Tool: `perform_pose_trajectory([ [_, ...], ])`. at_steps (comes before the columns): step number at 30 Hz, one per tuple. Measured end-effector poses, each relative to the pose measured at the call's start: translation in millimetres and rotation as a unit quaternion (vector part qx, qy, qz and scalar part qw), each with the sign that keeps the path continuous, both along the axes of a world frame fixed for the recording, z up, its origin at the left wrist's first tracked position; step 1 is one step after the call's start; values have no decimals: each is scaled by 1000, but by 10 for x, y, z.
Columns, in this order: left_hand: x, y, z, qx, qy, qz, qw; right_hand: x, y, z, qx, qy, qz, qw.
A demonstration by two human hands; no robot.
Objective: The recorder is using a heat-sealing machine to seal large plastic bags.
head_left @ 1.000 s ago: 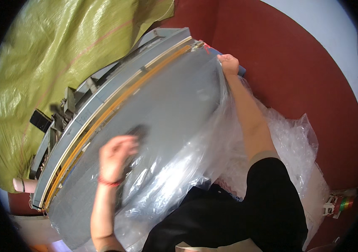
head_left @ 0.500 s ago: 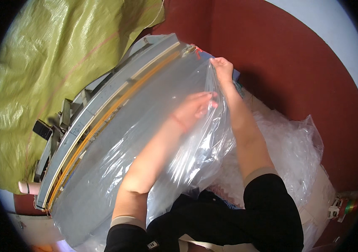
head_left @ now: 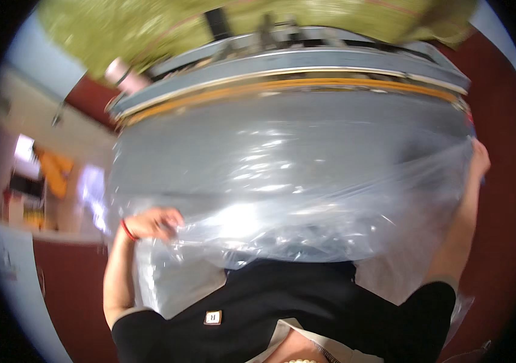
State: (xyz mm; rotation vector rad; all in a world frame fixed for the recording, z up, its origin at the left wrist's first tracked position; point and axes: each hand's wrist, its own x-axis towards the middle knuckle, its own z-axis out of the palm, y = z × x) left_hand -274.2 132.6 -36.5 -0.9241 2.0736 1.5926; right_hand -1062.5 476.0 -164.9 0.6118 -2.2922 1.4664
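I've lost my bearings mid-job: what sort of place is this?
Probably a small workshop, though I can't be certain: a long metal frame stands ahead, with a yellow-green tarp beyond it and a clear plastic sheet on the near side.

A hand could pass above the clear film point(head_left: 306, 212) between the left hand point(head_left: 152, 224) and right hand point(head_left: 480, 158); the grey frame point(head_left: 270, 65) bars the far side, the dark red wall point(head_left: 509, 193) the right.
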Motion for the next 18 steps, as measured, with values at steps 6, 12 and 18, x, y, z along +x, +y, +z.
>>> perform_pose_trajectory([
  [6, 1960, -723, 885, -352, 45, 348, 867, -301, -115, -287, 54, -55, 7, 997],
  [12, 608, -228, 716, -884, 124, 37, 448, -533, 193, -343, 78, -38, -45, 995],
  [18, 1283, -1093, -325, -490, -310, 339, 741, -331, -39, -242, 146, -20, -71, 987],
])
